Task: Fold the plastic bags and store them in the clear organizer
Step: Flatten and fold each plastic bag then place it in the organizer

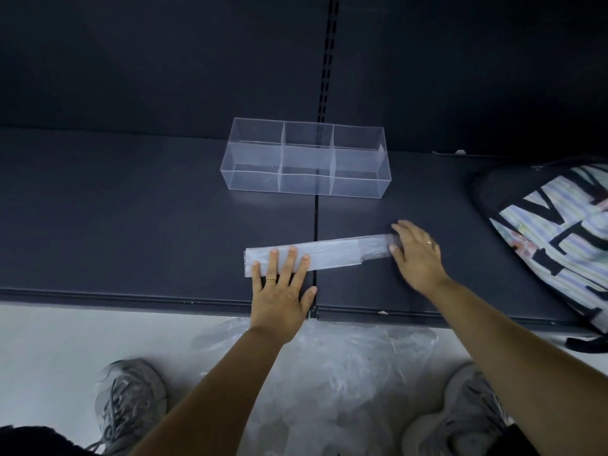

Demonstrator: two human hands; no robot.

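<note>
Left forearm and right forearm are bare to the frame edge. Left hand: thin gold band ring on the ring finger. Right hand: second thin band ring, also ring finger, detail too small to read. Footwear: grey lace-up left sneaker and matching grey lace-up right sneaker, mesh-looking uppers, grey laces, paler soles. Black garment fabric in the bottom-left corner, type unclear.
</note>
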